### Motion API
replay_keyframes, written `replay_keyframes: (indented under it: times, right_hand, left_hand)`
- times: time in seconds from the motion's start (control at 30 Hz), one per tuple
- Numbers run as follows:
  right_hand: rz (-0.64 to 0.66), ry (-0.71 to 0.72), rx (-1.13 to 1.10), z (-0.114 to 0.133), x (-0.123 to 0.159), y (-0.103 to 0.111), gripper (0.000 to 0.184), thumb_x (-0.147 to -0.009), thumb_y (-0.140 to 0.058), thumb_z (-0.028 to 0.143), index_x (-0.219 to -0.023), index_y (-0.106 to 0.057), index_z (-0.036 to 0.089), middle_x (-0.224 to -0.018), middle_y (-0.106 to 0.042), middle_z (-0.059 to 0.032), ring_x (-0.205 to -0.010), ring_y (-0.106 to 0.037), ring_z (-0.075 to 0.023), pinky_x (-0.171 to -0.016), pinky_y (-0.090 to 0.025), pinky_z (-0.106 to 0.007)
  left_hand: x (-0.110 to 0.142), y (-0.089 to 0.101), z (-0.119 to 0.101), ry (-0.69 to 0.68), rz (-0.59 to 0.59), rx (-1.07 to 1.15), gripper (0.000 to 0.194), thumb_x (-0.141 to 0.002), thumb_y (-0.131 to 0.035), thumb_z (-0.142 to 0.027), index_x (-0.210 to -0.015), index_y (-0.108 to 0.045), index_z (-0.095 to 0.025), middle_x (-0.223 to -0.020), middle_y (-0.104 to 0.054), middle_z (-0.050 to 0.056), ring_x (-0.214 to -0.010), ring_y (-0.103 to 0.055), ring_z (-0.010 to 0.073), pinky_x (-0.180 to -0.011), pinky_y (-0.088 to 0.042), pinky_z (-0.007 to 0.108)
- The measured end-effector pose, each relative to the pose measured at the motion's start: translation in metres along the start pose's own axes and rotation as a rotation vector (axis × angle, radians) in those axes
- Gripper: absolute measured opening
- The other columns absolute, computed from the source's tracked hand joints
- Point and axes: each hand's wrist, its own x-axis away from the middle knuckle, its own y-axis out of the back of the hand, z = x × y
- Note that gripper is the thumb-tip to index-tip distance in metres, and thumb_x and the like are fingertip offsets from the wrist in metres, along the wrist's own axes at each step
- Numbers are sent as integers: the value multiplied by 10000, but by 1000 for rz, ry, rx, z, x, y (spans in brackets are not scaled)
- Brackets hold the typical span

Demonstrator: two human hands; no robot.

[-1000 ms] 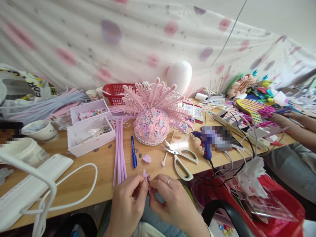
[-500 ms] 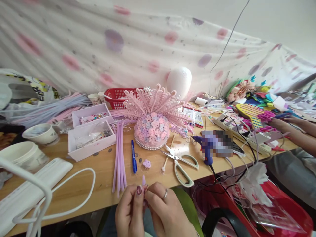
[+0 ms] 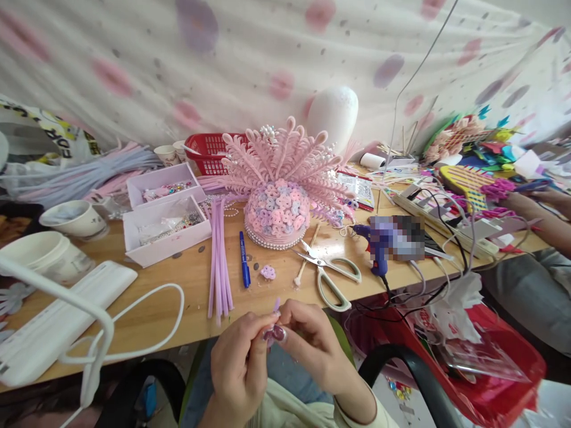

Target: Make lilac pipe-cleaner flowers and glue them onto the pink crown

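Close to the table's front edge, my left hand (image 3: 239, 356) and my right hand (image 3: 314, 348) meet, fingertips pinched together. Between them is a short lilac pipe cleaner (image 3: 277, 304); one end pokes up past the fingers, and the rest is mostly hidden. Just beyond lies a small purple pipe-cleaner flower (image 3: 267, 272). A bundle of lilac pipe cleaners (image 3: 218, 261) and a blue marker (image 3: 244, 260) lie to the left. Scissors (image 3: 332, 270) rest to the right, blades partly apart. Behind stands a flower-covered dome (image 3: 277, 214) with a pearl rim and pink plumes (image 3: 285, 157).
White boxes of beads (image 3: 167, 229) and paper cups (image 3: 75, 220) stand at left, near a white lamp base (image 3: 66, 324). A purple glue gun (image 3: 379, 258) and a power strip (image 3: 439, 223) with trailing cords occupy the right. Another person's arm (image 3: 542, 214) reaches in there.
My hands have shifted slightly and turned around the lilac piece, with the right thumb now across its front. The camera view has tilted down a little.
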Motion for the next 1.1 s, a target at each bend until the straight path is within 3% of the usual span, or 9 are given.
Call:
replay_keyframes:
  times: [0.1, 0.2, 0.33, 0.43, 0.53, 0.63, 0.83, 0.97, 1.1]
  right_hand:
    - [62, -271, -458, -12, -6, 3, 356, -825, -744, 453, -697, -546, 187, -543, -481, 74, -369, -288, -38, -351, -217, -188]
    - [78, -391, -671, -22, -11, 6, 333, -767, -789, 396, -660, -564, 175, -437, -360, 117, -320, -196, -23, -321, -146, -184]
    - [-16, -322, -590, -25, -12, 3, 370, -819, -757, 479, -716, -560, 183, -518, -422, 88, -381, -279, -44, -356, -215, -183]
    - [-73, -274, -473, -24, -8, -1, 411, -896, -659, 560, -748, -544, 195, -585, -443, 65, -462, -346, -76, -421, -301, -202]
    - [-101, -204, -229, -24, -4, -5, 426, -1004, -503, 543, -767, -549, 191, -611, -465, 45, -530, -396, -98, -501, -343, -227]
    - [-167, -149, -74, -23, -2, -7, 427, -1012, -507, 523, -735, -500, 199, -620, -417, 59, -536, -329, -89, -493, -289, -225]
    - [-245, -223, -324, -29, -5, -15, 481, -927, -591, 618, -696, -470, 213, -516, -310, 107, -426, -238, -65, -400, -221, -208]
    - [-283, -195, -300, -30, -2, -20, 456, -944, -587, 587, -716, -529, 197, -510, -416, 81, -446, -347, -74, -432, -287, -200]
    - [-308, -150, -316, -24, 3, -24, 367, -921, -652, 540, -833, -597, 188, -605, -539, 46, -503, -443, -81, -482, -387, -188]
  left_hand:
    - [-10, 3, 3, -199, 58, 1, 225, -946, -529, -121, -1002, -724, -217, -760, -771, 9, -585, -676, 129, -599, -528, 197]
    - [-18, 3, 5, -97, 158, 53, 210, -943, -550, -132, -959, -739, -222, -719, -742, -2, -549, -632, 111, -576, -505, 185]
    - [-23, -2, 2, 414, 211, 289, 225, -971, -565, -330, -894, -736, -206, -597, -631, -23, -463, -522, 96, -440, -406, 179]
    - [-25, -6, 0, 635, 129, 366, 263, -947, -589, -428, -961, -707, -193, -577, -579, -38, -458, -482, 95, -411, -357, 178]
    - [-25, -5, 1, 634, 143, 374, 254, -934, -608, -436, -985, -686, -199, -589, -559, -45, -490, -485, 98, -439, -368, 178]
    - [-24, -2, 3, 603, 234, 420, 254, -942, -602, -446, -1015, -669, -212, -610, -549, -47, -504, -470, 95, -456, -368, 177]
    - [-29, -2, -2, 691, 248, 564, 322, -908, -638, -509, -987, -620, -197, -558, -478, -74, -474, -379, 83, -446, -314, 178]
    - [-35, -3, -4, 785, 267, 642, 390, -826, -729, -531, -973, -608, -191, -517, -478, -89, -444, -331, 66, -432, -271, 169]
    - [-35, -4, 0, 833, 228, 631, 375, -852, -685, -545, -967, -603, -197, -478, -421, -108, -421, -327, 75, -425, -298, 175]
